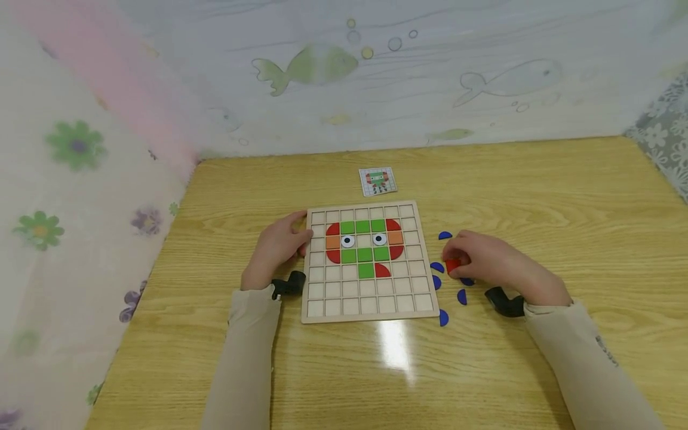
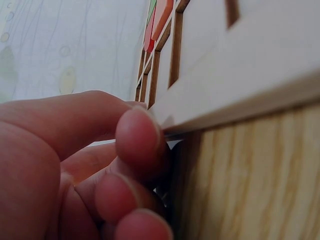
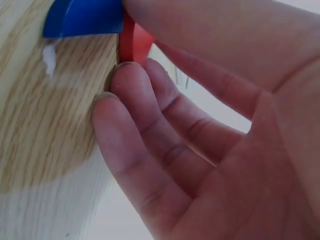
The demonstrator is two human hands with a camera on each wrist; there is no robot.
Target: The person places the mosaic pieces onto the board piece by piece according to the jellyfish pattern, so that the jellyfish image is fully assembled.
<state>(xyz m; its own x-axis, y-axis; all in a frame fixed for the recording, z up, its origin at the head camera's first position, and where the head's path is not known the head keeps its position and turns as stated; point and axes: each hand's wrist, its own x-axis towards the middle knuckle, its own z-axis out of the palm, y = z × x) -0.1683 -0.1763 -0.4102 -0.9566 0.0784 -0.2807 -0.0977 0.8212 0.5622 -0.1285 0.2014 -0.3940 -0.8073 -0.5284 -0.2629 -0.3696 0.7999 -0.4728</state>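
A square wooden grid board (image 1: 333,289) lies on the table, with red, green and orange pieces and two eye discs set in its upper cells. One red quarter-circle piece (image 1: 382,270) fills a cell right of the lowest green square (image 1: 366,270). At the board's left edge, my left hand (image 1: 279,245) holds the rim with thumb and curled fingers. My right hand (image 1: 481,258) pinches a red piece (image 3: 134,42) between thumb and fingertips, right of the board; its full outline is hidden. A blue piece (image 3: 85,19) lies just beside those fingertips.
Several blue half-round pieces (image 1: 462,297) are scattered between the board and my right hand. A small picture card (image 1: 378,181) with a similar coloured figure lies beyond the board. Patterned walls border the table (image 1: 242,185) at the back and left.
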